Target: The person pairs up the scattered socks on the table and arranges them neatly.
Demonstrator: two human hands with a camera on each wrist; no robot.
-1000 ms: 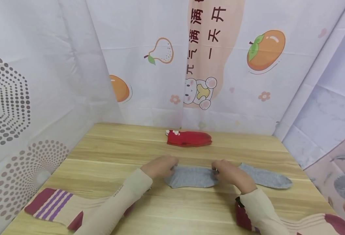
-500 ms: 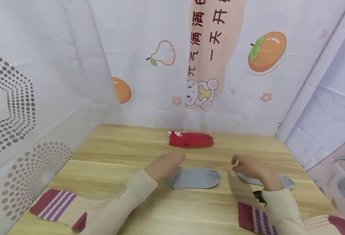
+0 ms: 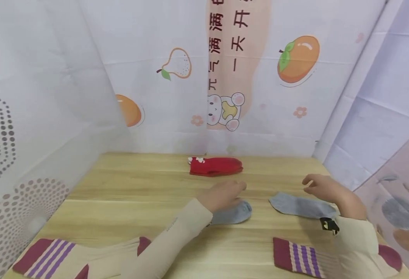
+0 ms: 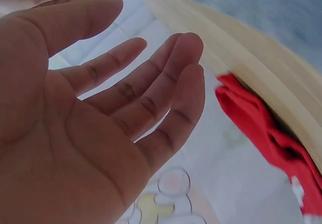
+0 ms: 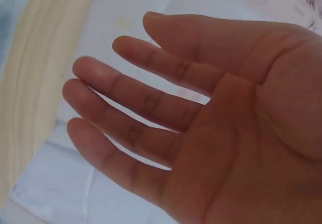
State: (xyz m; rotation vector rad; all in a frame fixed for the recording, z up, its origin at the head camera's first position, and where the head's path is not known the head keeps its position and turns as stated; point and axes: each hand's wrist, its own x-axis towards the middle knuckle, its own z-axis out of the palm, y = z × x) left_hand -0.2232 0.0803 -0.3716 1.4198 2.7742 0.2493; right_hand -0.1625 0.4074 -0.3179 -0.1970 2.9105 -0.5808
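A grey sock [image 3: 233, 215] lies flat near the middle of the table, partly hidden by my left hand [image 3: 222, 196] above it. In the left wrist view the left hand [image 4: 115, 98] is empty, its fingers relaxed and slightly bent. Another grey sock [image 3: 300, 205] lies to the right, and my right hand [image 3: 333, 193] hovers over its far right end. The right wrist view has the right hand [image 5: 201, 103] holding nothing, fingers loosely extended and apart.
A folded red sock [image 3: 216, 166] lies at the back of the wooden table [image 3: 138, 182]. Cream socks with maroon and purple stripes lie front left [image 3: 100, 255] and front right [image 3: 296, 256], partly under the sleeves. Printed curtains [image 3: 145, 31] hang behind and beside the table.
The right hand has let go of the middle grey sock and moved right, past the other grey sock. The left hand has shifted right, lifted over the middle sock.
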